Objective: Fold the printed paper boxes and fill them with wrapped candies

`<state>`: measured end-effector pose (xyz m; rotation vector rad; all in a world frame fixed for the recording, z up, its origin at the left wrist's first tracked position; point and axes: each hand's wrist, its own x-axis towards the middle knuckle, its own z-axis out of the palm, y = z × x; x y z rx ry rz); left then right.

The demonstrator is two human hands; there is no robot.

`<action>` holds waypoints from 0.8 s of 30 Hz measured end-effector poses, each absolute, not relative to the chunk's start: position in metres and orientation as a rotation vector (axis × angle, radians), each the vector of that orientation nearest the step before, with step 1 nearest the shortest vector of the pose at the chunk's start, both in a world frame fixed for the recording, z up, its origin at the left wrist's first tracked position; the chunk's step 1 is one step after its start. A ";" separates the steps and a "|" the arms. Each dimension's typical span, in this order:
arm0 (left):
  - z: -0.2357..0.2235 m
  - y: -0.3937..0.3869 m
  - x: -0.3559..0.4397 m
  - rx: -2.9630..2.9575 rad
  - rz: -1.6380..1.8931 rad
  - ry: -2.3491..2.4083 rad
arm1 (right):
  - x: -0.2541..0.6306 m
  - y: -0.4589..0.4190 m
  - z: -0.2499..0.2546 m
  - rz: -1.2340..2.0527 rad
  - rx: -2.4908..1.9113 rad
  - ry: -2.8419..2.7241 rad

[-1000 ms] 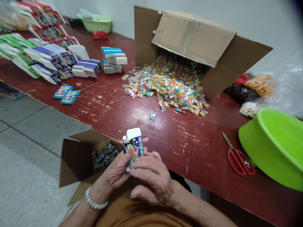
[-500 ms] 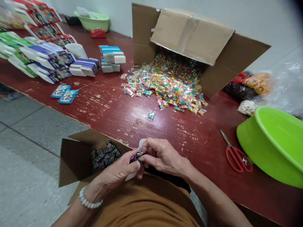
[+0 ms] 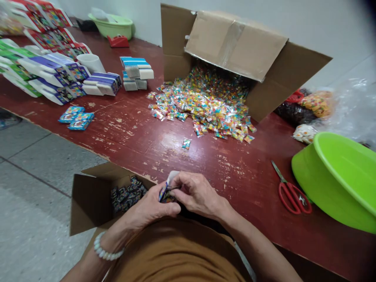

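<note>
Carton (image 3: pixel 163 192) — left grip (image 3: pixel 151 203) holds it, right grip (image 3: pixel 199 194) narrow at its mouth — dark packets (image 3: pixel 127 194) in box (image 3: pixel 91 203).

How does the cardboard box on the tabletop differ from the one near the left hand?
The tabletop box stands on the red table; the lower box, near the left hand, sits by the table's near edge. The tabletop box spills bright candy packets; the lower box holds dark packets inside. Both are brown cardboard, with flaps open.
</note>
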<state>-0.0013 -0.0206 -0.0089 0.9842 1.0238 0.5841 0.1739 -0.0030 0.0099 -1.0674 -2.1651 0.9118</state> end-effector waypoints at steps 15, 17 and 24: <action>-0.012 -0.014 0.006 0.959 0.819 1.129 | 0.159 -0.003 -0.013 1.019 -1.210 -1.545; -0.009 -0.013 0.006 0.965 0.826 1.126 | 0.158 0.000 -0.015 1.323 -1.214 -1.398; -0.011 -0.021 0.001 0.910 1.098 1.225 | 0.161 0.005 -0.014 1.328 -1.228 -1.363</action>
